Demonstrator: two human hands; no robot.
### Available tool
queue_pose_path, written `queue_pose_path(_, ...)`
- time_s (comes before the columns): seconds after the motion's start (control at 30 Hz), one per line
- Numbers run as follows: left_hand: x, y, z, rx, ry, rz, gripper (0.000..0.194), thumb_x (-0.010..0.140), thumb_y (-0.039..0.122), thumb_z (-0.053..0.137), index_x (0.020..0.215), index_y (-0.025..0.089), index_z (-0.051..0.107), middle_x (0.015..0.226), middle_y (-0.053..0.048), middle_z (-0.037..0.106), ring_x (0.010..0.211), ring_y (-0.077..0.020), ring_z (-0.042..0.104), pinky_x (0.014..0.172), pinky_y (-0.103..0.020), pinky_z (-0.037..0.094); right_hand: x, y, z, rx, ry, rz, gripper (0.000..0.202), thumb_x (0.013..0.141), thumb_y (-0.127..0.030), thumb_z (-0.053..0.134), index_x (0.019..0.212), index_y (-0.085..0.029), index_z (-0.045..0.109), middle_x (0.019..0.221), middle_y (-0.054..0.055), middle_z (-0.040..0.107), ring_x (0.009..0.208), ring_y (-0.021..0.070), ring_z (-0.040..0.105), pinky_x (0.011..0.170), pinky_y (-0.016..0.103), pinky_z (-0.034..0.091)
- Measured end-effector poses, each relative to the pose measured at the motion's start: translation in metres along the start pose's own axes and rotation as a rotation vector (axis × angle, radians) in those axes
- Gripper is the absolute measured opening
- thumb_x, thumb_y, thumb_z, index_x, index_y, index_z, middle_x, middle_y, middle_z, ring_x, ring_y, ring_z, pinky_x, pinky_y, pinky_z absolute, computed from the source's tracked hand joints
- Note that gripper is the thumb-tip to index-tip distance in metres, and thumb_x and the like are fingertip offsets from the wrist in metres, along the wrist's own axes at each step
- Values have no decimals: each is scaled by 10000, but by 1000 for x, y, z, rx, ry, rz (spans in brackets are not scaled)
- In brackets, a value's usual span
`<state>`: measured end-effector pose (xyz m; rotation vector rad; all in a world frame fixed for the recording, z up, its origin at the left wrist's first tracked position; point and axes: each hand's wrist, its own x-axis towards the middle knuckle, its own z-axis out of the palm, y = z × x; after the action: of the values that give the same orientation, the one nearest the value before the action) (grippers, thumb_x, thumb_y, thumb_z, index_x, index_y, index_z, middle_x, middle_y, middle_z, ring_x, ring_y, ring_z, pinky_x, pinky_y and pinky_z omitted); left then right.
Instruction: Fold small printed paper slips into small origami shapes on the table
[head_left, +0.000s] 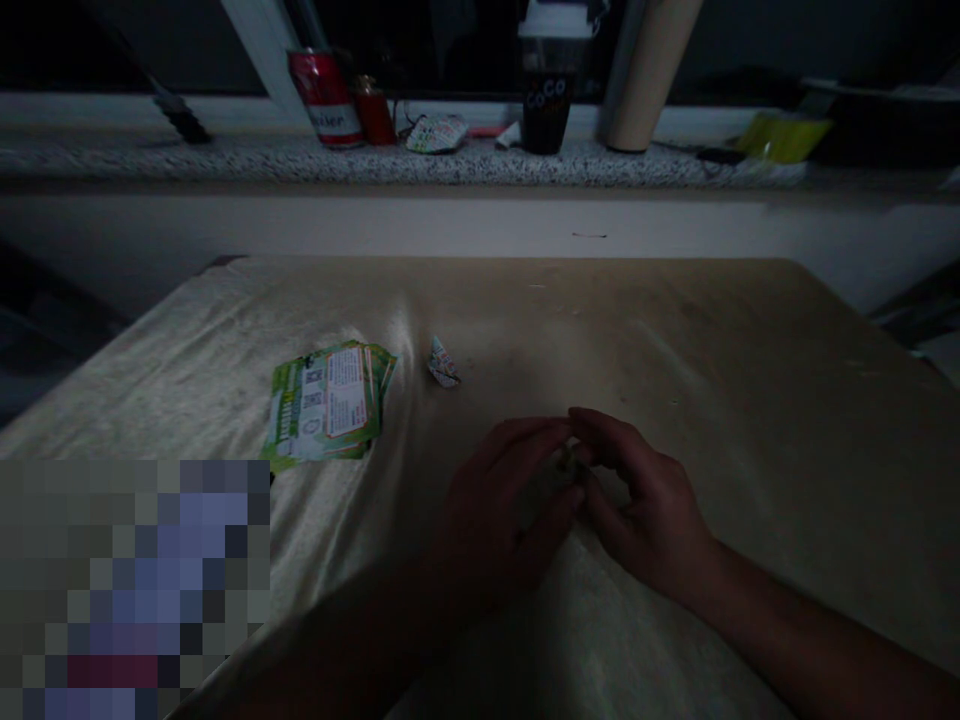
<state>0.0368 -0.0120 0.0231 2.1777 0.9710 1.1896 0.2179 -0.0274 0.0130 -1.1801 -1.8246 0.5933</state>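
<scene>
1. Satiny beige cloth is being seen draped over the table (750, 380), wrinkling and catching the light towards the near left corner.
2. Speckled stone is being shown by the window ledge (225, 160) beyond the far edge, where a red can (326, 98), a dark cup (547, 85) with a white lid and a cardboard tube (649, 75) are standing.
3. Green printed leaflets (330, 402) are lying in a flat, glossy stack left of the middle.
4. The left hand (491, 520) and the right hand (645, 500) are being brought together near the table's middle, towards the near edge, fingertips narrowed to a pinch.
5. A small folded paper piece (570, 462) is being held between both hands' fingertips; it is largely hidden, so its shape cannot be told. It is judged light, thin and easily creased, best taken by its edges with a gentle pinch.
6. A second tiny folded paper (443, 362) is lying just right of the leaflets, angular and crisp.
</scene>
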Motion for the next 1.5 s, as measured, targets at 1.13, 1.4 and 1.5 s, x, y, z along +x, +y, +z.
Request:
queue_pose_path(1.13,14,-16,-20,214,-107,361,143,925,213,637,1053,164,681,965,-62,754,815,-159,697,752,-299,566,11,11,0,1343,-381,721,252,802,-236,750,1028,-136,699,728,27,688,578,135,662,579,270,589)
queue_pose_path(1.4,14,-11,-22,202,-169,324,135,933,234,613,1027,186,698,1011,-73,766,831,-198,709,765,-332,548,7,13,1,1392,-432,780,236,845,-251,723,1055,-154,679,761,38,692,640,150,668,633,326,613)
queue_pose_path(1.5,13,-11,-21,218,-179,332,136,945,260,604,1014,179,689,992,-64,763,817,-187,699,753,-324,545,5,14,2,1402,-445,786,182,860,-260,710,1003,-150,683,742,33,682,640,149,662,628,334,614)
